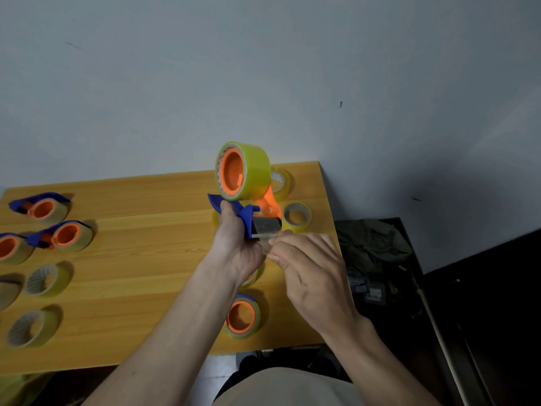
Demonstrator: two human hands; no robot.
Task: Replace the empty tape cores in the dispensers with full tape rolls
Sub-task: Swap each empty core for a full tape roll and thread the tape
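Head view. The left hand (237, 253) grips the blue handle of a tape dispenser (244, 213), fingers curled round it, and holds it raised above the right part of the wooden table (146, 238). A full yellow tape roll (251, 171) sits on the dispenser's orange hub at the top, above the left hand, its open side facing left. The serrated cutting edge lies at the dispenser's lower end, between the two hands. The right hand (310, 268) is just beside the left, on its right; thumb and fingertips pinch the clear tape end (268, 240) at the cutter, the other fingers loosely curled.

On the table behind the dispenser lie two tape rolls (295, 216), partly hidden. Below the hands stands another loaded dispenser (243, 317), near the table's front edge. At the far left lie three more loaded dispensers (68, 235) with blue frames and orange hubs. In front of them, well apart from the hands, lie loose rolls (46, 279) with patterned inner cores; how much tape they carry cannot be told.
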